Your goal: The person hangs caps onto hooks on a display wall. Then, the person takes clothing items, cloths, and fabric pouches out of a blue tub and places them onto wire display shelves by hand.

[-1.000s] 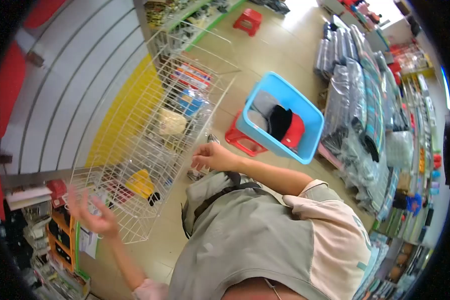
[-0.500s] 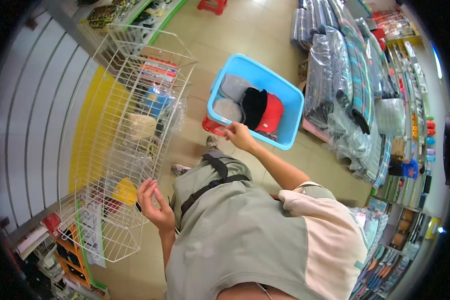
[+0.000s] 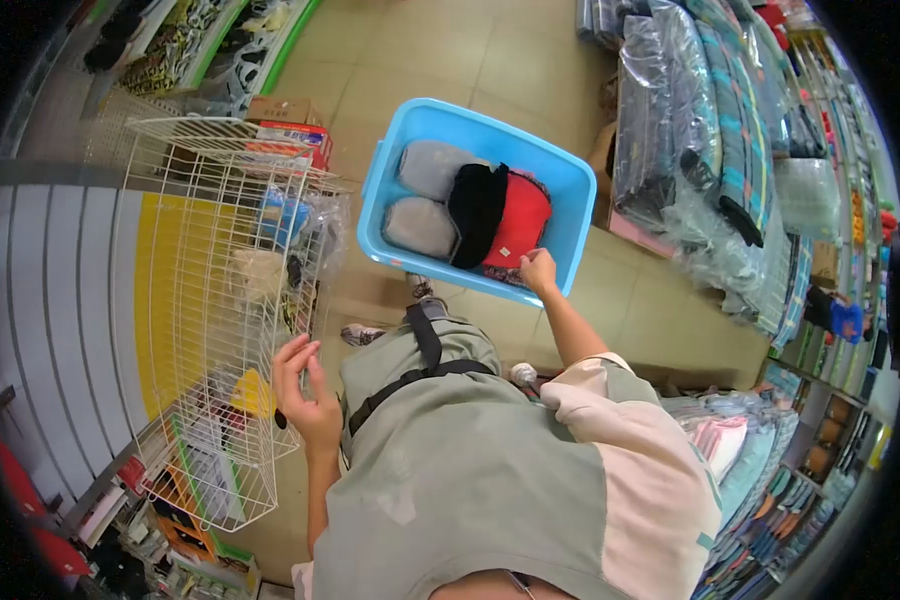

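A light-blue plastic bin (image 3: 378,180) stands on the floor in front of me. Two grey bundled soft items (image 3: 440,168) lie at its left, a black fabric item (image 3: 477,215) in the middle. Beside that is a red fabric item (image 3: 520,215) with a small white tag, and dark patterned cloth shows at its edge. My right hand (image 3: 538,272) reaches over the bin's near rim, fingers curled together at the lower edge of the red item; what they grip, if anything, is hidden. My left hand (image 3: 308,395) is raised beside the white wire basket, fingers apart, holding nothing.
The white wire basket rack (image 3: 205,330) on my left holds packaged goods and a yellow item (image 3: 255,392). Plastic-wrapped rolled textiles (image 3: 670,130) are stacked at the right. Stocked shelves line the far right, and folded fabrics (image 3: 725,440) lie near my right side.
My right hand has moved rightward along the bin's near rim to beside the red item. The bin sits larger and farther left in view. My left hand stays raised by the basket.
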The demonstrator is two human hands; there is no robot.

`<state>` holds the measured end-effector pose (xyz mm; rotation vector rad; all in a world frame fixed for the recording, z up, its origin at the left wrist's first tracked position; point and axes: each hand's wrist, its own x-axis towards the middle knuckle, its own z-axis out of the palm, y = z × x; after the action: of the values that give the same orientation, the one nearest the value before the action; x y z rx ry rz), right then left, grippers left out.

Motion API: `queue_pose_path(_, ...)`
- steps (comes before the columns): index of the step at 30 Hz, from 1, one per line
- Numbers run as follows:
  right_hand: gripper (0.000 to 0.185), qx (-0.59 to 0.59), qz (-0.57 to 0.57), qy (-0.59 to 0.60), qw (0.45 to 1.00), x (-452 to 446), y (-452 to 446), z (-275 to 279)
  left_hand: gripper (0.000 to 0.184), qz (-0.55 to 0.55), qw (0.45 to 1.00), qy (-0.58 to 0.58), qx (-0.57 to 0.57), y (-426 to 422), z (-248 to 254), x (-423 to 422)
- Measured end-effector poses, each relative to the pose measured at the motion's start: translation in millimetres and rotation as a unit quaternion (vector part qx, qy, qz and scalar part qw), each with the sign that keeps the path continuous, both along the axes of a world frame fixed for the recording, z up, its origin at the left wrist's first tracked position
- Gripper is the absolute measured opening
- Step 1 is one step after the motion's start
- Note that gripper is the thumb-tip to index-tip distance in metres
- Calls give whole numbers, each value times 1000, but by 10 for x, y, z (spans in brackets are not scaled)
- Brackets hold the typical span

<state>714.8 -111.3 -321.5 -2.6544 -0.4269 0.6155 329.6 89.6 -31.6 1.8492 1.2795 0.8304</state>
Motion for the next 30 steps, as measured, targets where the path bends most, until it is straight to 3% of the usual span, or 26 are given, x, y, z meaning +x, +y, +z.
queue_pose_path(5, 46, 104, -63, 119, 985, -2, 389, 171, 13, -53, 998, 21, -7, -169, -1, 435)
queue_pose_path(8, 51, 109, -30, 68, 991, -50, 584, -259, 14, -77, 996, 43, 4, -216, 4, 605)
queue_pose_path(11, 65, 82, -41, 162, 983, 33, 790, -343, 14, -84, 995, 44, 4, -257, -20, 733)
queue_pose_path(12, 60, 106, -47, 211, 971, 82, 805, -484, 14, -85, 995, 43, 0, -267, -18, 786)
queue_pose_path(15, 50, 96, -55, 179, 978, 120, 760, -858, 13, -99, 994, 42, -2, -294, -1, 905)
queue_pose_path(16, 36, 96, -43, 131, 986, 104, 789, -596, 13, -106, 994, 43, -2, -297, 3, 925)
queue_pose_path(19, 29, 262, -83, 130, 953, 147, 638, -518, 12, -123, 991, 44, 7, -292, 30, 943)
queue_pose_path(20, 24, 274, -143, 215, 926, 166, 538, -458, 12, -116, 992, 40, 1, -295, 25, 939)
queue_pose_path(21, 21, 271, -176, 252, 912, 168, 463, -274, 12, -110, 993, 35, -6, -302, 13, 935)
queue_pose_path(23, 27, 238, -145, 94, 956, 169, 220, -467, 12, -103, 994, 30, -15, -305, -4, 934)
queue_pose_path(26, 34, 119, -202, -1, 972, 145, 27, -561, 11, -101, 994, 28, -18, -302, -9, 928)
queue_pose_path(30, 39, 84, -206, 66, 973, 244, 54, -549, 11, -111, 993, 35, -11, -293, 0, 909)
